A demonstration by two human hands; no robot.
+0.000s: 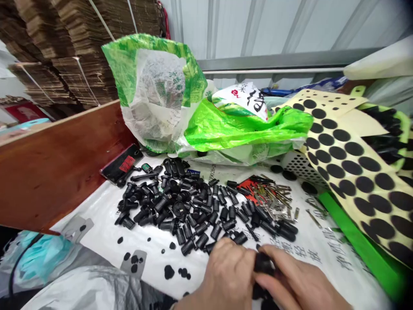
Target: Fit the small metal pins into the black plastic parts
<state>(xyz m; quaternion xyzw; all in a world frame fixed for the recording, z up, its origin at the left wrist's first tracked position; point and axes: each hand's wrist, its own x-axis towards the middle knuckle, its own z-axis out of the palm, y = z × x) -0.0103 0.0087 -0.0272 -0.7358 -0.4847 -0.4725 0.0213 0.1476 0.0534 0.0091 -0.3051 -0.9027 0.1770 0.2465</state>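
Observation:
At the near edge of the work surface, my left hand (224, 269) is closed in a fist, with its thumb side against a black plastic part (264, 263). My right hand (298, 277) pinches this part between thumb and fingers. The part's lower portion and whatever lies inside my left fist are hidden. Just beyond both hands spreads a pile of small black cylindrical plastic parts (201, 241). Right of the pile, thin metal strips (274, 198) lie partly on a red piece (248, 189).
A brown wooden board (58, 168) walls the left side, with a dark phone (121, 163) beside it. Green plastic bags (245, 129) stand at the back. Sheets of black round pads (351, 168) lean at the right above a green strip (358, 245). Cardboard stacks (74, 34) rise behind.

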